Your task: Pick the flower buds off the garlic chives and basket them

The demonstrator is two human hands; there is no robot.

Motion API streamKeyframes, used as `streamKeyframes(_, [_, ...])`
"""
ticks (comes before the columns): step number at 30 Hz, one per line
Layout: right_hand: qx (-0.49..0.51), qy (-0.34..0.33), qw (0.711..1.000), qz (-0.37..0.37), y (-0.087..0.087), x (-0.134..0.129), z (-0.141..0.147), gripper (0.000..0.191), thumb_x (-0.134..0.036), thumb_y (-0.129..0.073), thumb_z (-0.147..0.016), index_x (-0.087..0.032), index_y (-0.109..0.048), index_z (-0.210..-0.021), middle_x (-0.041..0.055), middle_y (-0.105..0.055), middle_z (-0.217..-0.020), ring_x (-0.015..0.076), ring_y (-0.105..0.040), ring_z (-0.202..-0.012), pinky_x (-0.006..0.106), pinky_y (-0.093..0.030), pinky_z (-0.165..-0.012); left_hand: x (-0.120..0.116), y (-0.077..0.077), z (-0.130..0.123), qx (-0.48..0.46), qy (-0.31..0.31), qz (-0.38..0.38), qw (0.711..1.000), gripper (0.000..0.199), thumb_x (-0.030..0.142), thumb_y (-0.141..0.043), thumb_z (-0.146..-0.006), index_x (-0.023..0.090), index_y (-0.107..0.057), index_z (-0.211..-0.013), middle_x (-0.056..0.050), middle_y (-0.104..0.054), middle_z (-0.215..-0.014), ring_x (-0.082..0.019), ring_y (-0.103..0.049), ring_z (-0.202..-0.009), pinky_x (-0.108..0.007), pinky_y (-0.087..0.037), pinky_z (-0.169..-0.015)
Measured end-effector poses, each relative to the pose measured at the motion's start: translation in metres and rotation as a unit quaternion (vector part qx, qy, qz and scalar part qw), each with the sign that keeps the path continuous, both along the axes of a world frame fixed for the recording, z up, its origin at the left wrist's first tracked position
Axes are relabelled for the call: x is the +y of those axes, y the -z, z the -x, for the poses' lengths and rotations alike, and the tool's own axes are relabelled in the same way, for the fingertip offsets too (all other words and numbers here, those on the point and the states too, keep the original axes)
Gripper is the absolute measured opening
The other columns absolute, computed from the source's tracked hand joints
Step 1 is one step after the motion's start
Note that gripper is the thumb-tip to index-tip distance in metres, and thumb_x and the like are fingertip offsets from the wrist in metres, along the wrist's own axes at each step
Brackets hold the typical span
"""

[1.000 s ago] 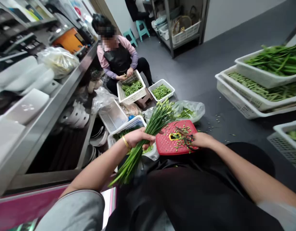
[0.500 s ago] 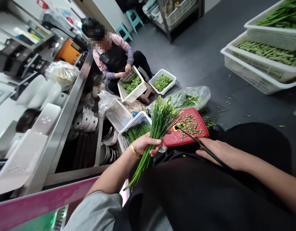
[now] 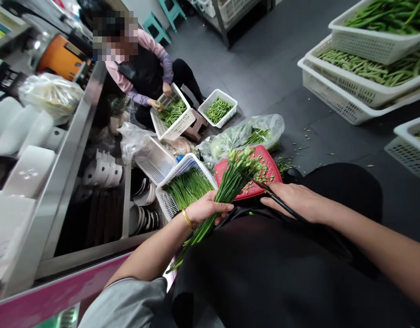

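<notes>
Taking the red top [image 3: 272,171] as reference, the left hand [image 3: 212,208] is gripping the green bunch [image 3: 227,186] off its near-left edge, fingers wrapped round the stalks and budded heads overhanging the surface. The right hand [image 3: 292,200] is holding a black-handled tool [image 3: 285,207] off the near-right edge, fingers curled about it; whether its tip is touching the heads cannot be told. A white basket [image 3: 165,203] is crowding the left edge, a clear bag [image 3: 275,123] the far edge, while open floor [image 3: 261,86] is extending to the far right.
</notes>
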State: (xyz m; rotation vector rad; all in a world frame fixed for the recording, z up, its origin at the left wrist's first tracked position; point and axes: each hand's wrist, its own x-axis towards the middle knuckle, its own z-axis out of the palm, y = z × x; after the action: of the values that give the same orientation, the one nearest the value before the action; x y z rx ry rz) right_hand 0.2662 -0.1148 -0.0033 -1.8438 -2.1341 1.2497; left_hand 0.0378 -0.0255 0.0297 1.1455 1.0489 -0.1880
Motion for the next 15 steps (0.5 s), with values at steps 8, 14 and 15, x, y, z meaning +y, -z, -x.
streamKeyframes(8, [0.047,0.049,0.997,-0.032,0.024,-0.008,-0.001,0.035,-0.043,-0.035,-0.095,-0.019,-0.056,-0.081,0.0111,-0.07,-0.083,0.0222,-0.069,-0.077,0.028,-0.047,-0.066,0.004,0.002,0.004,0.0,0.011,0.02,1.0,0.043,0.044,-0.08,-0.061,0.012,-0.053,-0.055,0.003,-0.05,-0.042,-0.005,-0.042,-0.032,-0.018,-0.031,-0.033])
streamKeyframes(14, [0.074,0.039,0.996,-0.034,0.034,-0.023,-0.009,0.033,-0.043,-0.036,-0.093,-0.021,-0.055,-0.079,0.0088,-0.07,-0.081,0.0207,-0.068,-0.072,0.029,-0.047,-0.065,0.009,0.002,0.01,0.001,-0.034,0.044,0.998,0.039,0.037,-0.082,-0.058,0.012,-0.052,-0.053,0.002,-0.052,-0.043,-0.007,-0.044,-0.03,-0.018,-0.034,-0.031])
streamKeyframes(15, [0.079,0.041,0.995,-0.043,0.036,-0.028,-0.012,0.032,-0.044,-0.037,-0.093,-0.021,-0.056,-0.082,0.0086,-0.07,-0.083,0.0209,-0.068,-0.074,0.029,-0.048,-0.066,0.011,0.001,0.01,-0.01,-0.043,0.049,0.998,0.038,0.036,-0.081,-0.057,0.012,-0.053,-0.053,0.002,-0.052,-0.043,-0.007,-0.044,-0.03,-0.019,-0.035,-0.031])
